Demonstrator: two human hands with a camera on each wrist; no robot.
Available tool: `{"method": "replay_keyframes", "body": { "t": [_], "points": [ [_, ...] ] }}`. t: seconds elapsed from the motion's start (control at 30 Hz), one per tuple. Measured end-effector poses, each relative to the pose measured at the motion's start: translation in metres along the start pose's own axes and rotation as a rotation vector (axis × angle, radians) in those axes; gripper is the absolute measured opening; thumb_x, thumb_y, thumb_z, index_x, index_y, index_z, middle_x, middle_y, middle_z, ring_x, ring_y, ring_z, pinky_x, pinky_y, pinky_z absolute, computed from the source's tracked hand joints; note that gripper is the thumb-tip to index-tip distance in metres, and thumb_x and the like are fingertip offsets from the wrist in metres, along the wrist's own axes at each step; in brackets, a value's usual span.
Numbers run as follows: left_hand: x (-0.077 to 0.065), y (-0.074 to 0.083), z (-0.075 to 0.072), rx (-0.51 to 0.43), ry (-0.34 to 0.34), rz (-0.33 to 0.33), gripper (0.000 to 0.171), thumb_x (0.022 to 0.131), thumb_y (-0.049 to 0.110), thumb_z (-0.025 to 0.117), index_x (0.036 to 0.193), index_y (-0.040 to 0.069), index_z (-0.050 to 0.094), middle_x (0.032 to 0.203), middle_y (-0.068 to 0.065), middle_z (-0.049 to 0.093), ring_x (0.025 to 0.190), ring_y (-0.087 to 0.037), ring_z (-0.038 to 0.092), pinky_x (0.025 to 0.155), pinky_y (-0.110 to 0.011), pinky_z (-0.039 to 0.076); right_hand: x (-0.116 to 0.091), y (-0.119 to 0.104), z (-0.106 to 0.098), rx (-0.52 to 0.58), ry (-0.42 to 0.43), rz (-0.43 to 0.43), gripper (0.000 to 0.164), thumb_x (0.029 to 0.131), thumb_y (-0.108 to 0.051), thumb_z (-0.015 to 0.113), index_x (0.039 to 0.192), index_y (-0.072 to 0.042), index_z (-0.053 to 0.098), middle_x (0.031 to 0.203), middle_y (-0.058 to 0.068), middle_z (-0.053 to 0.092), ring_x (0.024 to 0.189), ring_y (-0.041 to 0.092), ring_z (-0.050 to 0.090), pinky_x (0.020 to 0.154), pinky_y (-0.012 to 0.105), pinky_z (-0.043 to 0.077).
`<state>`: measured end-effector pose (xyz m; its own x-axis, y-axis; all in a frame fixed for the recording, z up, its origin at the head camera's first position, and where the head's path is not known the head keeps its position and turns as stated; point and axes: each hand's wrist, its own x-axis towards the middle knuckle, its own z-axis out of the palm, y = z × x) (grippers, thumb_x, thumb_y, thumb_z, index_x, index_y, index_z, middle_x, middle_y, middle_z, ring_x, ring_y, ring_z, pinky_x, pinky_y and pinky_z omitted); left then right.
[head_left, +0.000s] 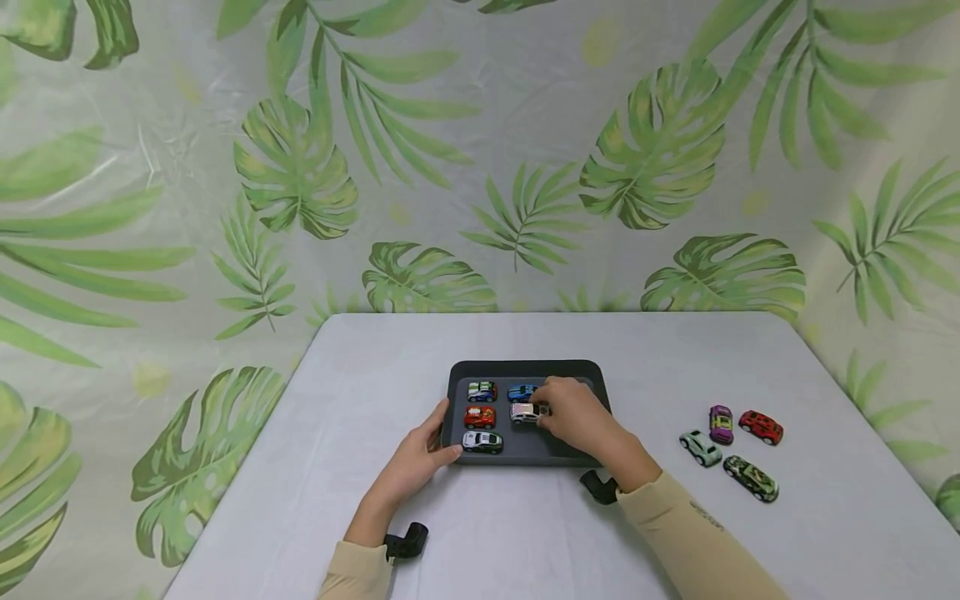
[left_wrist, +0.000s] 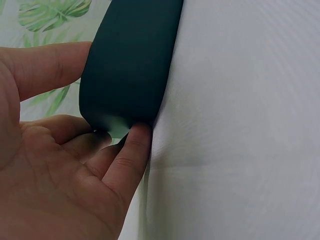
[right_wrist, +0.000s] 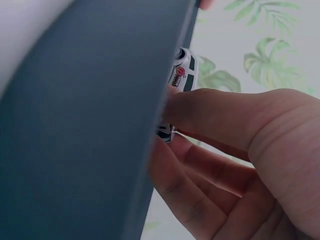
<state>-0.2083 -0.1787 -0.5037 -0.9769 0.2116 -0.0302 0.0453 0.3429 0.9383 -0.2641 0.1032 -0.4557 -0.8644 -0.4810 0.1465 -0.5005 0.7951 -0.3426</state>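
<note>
A dark grey tray (head_left: 517, 457) lies on the table. My left hand (head_left: 416, 458) grips its left side near the front corner; in the left wrist view the fingers (left_wrist: 130, 162) wrap the tray's wall (left_wrist: 132, 60). My right hand (head_left: 576, 414) is over the tray, pinching a white-and-pink toy car (head_left: 527, 412) between thumb and fingers. In the right wrist view that car (right_wrist: 185, 75) shows partly behind the tray wall. Just behind it is a blue toy car (head_left: 520, 392), partly covered by the hand. The tray's left column holds a green-striped car (head_left: 482, 391), a red car (head_left: 480, 417) and a white-and-black car (head_left: 482, 442).
Right of the tray, several toy cars lie on the white table (head_left: 375, 375): purple (head_left: 721, 424), red with black spots (head_left: 761, 427), pale green (head_left: 701, 448) and camouflage (head_left: 751, 478). A leaf-patterned sheet (head_left: 525, 125) hangs behind the table.
</note>
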Motion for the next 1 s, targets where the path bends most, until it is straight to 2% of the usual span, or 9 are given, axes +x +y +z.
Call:
{"method": "replay_keyframes", "body": {
  "t": [0.23,0.43,0.57,0.73,1.0],
  "points": [
    [-0.002,0.006,0.001,0.001,0.005,-0.016,0.083,0.094,0.008,0.071,0.161,0.009,0.022,0.166,-0.01,0.017,0.149,-0.028,0.023,0.119,-0.046,0.024,0.003,-0.002,0.007,-0.001,-0.03,0.034,0.03,0.081,-0.008,0.084,0.111,-0.007,0.078,0.09,0.002,0.064,0.077,0.013,0.058,0.062,0.031,0.049],
    [-0.012,0.031,-0.002,0.001,-0.019,-0.022,0.081,0.094,0.005,0.069,0.159,0.002,0.022,0.165,-0.015,0.017,0.149,-0.031,0.024,0.118,-0.047,0.025,0.004,-0.003,0.011,0.012,-0.023,0.065,0.032,0.081,-0.006,0.084,0.112,-0.006,0.077,0.094,0.005,0.066,0.079,0.016,0.061,0.064,0.032,0.052],
    [-0.016,0.04,-0.003,-0.011,-0.021,-0.014,0.08,0.094,0.005,0.068,0.159,0.002,0.022,0.165,-0.016,0.018,0.149,-0.033,0.023,0.118,-0.049,0.025,0.004,-0.004,0.014,0.022,-0.028,0.064,0.031,0.082,-0.006,0.084,0.112,-0.005,0.077,0.095,0.005,0.067,0.079,0.016,0.062,0.063,0.032,0.052],
    [-0.016,0.04,-0.002,-0.024,-0.017,-0.015,0.08,0.094,0.005,0.068,0.159,0.002,0.022,0.165,-0.015,0.018,0.149,-0.032,0.023,0.118,-0.049,0.025,0.006,-0.004,0.016,0.013,-0.014,0.062,0.032,0.081,-0.007,0.084,0.112,-0.005,0.077,0.092,0.005,0.066,0.077,0.016,0.06,0.063,0.033,0.051],
    [-0.012,0.031,0.001,-0.033,0.004,-0.003,0.08,0.094,0.003,0.068,0.159,0.001,0.022,0.165,-0.016,0.018,0.149,-0.035,0.023,0.118,-0.051,0.024,0.005,-0.005,0.018,0.013,-0.013,0.055,0.029,0.08,-0.006,0.085,0.109,-0.006,0.078,0.093,0.005,0.066,0.079,0.016,0.063,0.064,0.033,0.053]
  ]
}}
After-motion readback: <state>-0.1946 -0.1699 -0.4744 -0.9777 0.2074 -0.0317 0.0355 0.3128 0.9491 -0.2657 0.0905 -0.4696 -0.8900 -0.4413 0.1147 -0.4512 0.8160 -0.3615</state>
